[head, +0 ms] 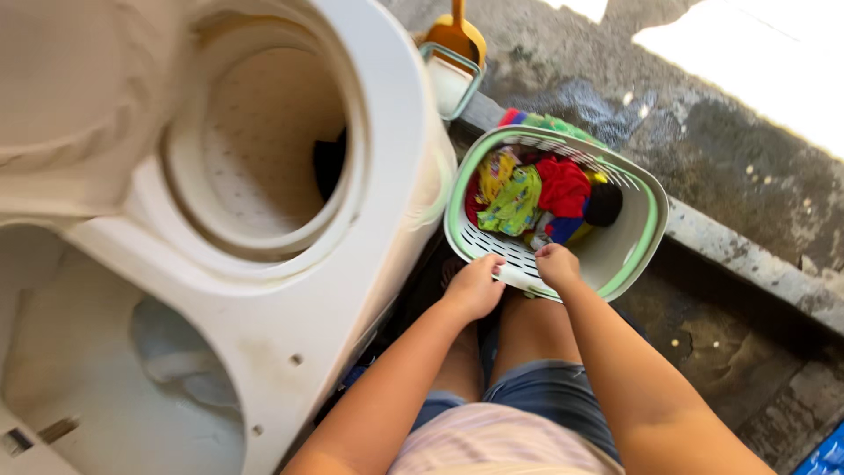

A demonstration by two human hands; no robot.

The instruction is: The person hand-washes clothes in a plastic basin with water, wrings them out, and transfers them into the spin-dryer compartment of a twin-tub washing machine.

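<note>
Both hands (514, 277) on laundry basket (637, 255) rim

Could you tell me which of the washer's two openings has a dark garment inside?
The round spin tub, farther from the hands; a dark garment lies inside. The nearer wash tub shows only pale cloth.

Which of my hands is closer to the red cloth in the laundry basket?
Right. Your right hand grips the basket rim just below the red cloth. Your left hand holds the same rim farther toward the washing machine.

The head camera looks steeply down, close over the laundry basket (552, 211) and floor.
</note>
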